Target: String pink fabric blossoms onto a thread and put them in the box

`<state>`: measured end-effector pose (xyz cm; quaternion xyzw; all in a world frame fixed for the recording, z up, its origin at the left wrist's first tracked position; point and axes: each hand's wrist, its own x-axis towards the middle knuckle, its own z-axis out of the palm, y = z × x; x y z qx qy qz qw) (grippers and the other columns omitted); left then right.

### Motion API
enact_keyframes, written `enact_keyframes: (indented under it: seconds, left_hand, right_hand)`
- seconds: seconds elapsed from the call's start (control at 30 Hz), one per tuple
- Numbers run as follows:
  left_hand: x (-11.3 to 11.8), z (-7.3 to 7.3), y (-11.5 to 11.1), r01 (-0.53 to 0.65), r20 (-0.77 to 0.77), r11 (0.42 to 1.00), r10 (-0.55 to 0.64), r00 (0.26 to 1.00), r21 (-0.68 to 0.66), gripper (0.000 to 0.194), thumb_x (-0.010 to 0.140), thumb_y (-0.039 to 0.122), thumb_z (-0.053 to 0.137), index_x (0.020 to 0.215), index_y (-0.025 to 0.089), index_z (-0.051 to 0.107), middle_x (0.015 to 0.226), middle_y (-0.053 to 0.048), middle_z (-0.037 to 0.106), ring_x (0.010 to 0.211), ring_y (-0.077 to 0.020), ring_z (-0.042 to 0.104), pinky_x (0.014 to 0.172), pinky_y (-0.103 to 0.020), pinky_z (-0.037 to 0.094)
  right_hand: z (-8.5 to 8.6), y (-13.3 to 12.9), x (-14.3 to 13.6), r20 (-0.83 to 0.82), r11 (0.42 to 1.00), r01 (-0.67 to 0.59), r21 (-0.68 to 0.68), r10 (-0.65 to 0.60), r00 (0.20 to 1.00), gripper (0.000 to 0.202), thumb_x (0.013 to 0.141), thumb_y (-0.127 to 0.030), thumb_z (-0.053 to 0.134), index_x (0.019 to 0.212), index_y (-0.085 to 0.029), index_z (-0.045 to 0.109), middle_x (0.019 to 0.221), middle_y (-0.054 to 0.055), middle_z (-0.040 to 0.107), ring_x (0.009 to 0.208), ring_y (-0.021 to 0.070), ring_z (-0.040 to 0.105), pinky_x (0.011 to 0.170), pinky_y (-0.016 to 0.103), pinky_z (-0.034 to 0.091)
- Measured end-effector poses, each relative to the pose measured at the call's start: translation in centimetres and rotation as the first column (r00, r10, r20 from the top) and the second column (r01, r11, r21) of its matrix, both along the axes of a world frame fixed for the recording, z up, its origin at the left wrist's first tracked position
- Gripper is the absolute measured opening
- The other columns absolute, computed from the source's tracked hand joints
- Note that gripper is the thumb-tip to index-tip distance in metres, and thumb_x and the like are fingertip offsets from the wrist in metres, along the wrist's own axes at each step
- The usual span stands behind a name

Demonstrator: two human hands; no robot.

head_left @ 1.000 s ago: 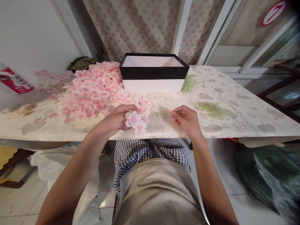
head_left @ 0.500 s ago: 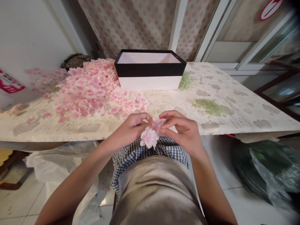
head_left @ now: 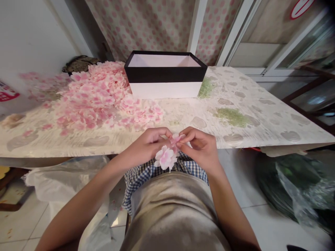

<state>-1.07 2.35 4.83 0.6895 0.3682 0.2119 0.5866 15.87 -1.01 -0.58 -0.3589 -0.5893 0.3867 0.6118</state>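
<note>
Just off the table's front edge, above my lap, my left hand (head_left: 154, 143) is closed on a pale pink artificial flower (head_left: 165, 157), whose white-edged petals hang below the fingers. A second pink blossom (head_left: 177, 138) sits between both hands. The thumb and fingertips of my right hand (head_left: 200, 144) pinch that blossom at its right side. Any stem between the fingers is hidden. On the table to the left lies a large heap of pink petal pieces (head_left: 89, 101).
A white box with a black rim (head_left: 164, 75) stands at the back of the table. Small green bits (head_left: 232, 116) lie right of it, more beside its corner. The patterned tablecloth (head_left: 264, 115) spreads rightward. A plastic bag (head_left: 68, 184) hangs below left; a dark round container (head_left: 277, 188) stands right.
My right hand has closed in to the left, its fingertips now pinching the upper blossom. My left hand keeps its hold on the flower. The view has shifted slightly.
</note>
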Motion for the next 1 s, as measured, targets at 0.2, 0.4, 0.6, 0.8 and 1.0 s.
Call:
enact_keyframes:
  seconds: [0.2,0.4,0.6,0.8,1.0]
  left_hand:
    - [-2.0,1.1,-0.3,0.272,-0.305,0.954,-0.223,0.926,0.128,0.014,0.085,0.028,0.053,0.077,0.018,0.060,0.058,0.003,0.054,0.052,-0.0100,0.047,0.048,-0.020,0.029]
    - [-7.6,1.6,2.8,0.199,-0.643,0.953,-0.006,0.766,0.227,0.019,0.082,0.033,0.051,0.079,0.021,0.065,0.068,0.000,0.065,0.064,-0.0169,0.060,0.057,-0.023,0.040]
    - [-7.0,-0.3,4.9,0.017,-0.690,0.822,0.467,0.552,0.570,0.042,0.079,0.037,0.050,0.114,0.013,0.055,0.096,-0.015,0.068,0.084,-0.0282,0.065,0.067,-0.032,0.045]
    - [-6.0,-0.7,4.6,0.109,-0.722,0.788,0.488,0.490,0.606,0.032,0.081,0.032,0.045,0.100,0.015,0.064,0.094,-0.014,0.069,0.086,-0.0287,0.063,0.068,-0.032,0.043]
    - [-6.3,-0.9,4.8,0.137,-0.741,0.780,0.502,0.447,0.611,0.020,0.076,0.021,0.043,0.075,0.016,0.062,0.084,-0.012,0.068,0.080,-0.0264,0.062,0.061,-0.031,0.038]
  right_hand:
    - [0.1,-0.9,0.9,0.132,0.978,-0.111,-0.178,0.135,0.982,0.016,0.083,-0.017,0.062,0.096,-0.024,0.058,0.080,-0.001,0.059,0.073,0.0127,0.058,0.067,0.026,0.048]
    - [-1.0,-1.3,3.7,0.170,0.982,-0.069,-0.177,0.099,0.981,0.002,0.083,-0.024,0.066,0.081,-0.023,0.065,0.077,0.001,0.066,0.072,0.0135,0.062,0.065,0.026,0.050]
    - [-1.4,-1.6,3.8,0.152,0.966,-0.081,-0.245,0.121,0.981,0.006,0.079,-0.029,0.072,0.079,-0.023,0.070,0.072,0.002,0.072,0.068,0.0151,0.068,0.064,0.028,0.054]
    - [-1.4,-1.7,3.4,0.181,0.962,-0.097,-0.256,0.146,0.973,0.007,0.079,-0.030,0.071,0.081,-0.023,0.071,0.074,0.003,0.074,0.069,0.0164,0.069,0.063,0.029,0.056]
    - [-1.7,-1.7,3.4,0.189,0.963,-0.121,-0.241,0.169,0.967,0.004,0.079,-0.025,0.071,0.083,-0.024,0.072,0.079,0.002,0.074,0.071,0.0148,0.069,0.065,0.027,0.056]
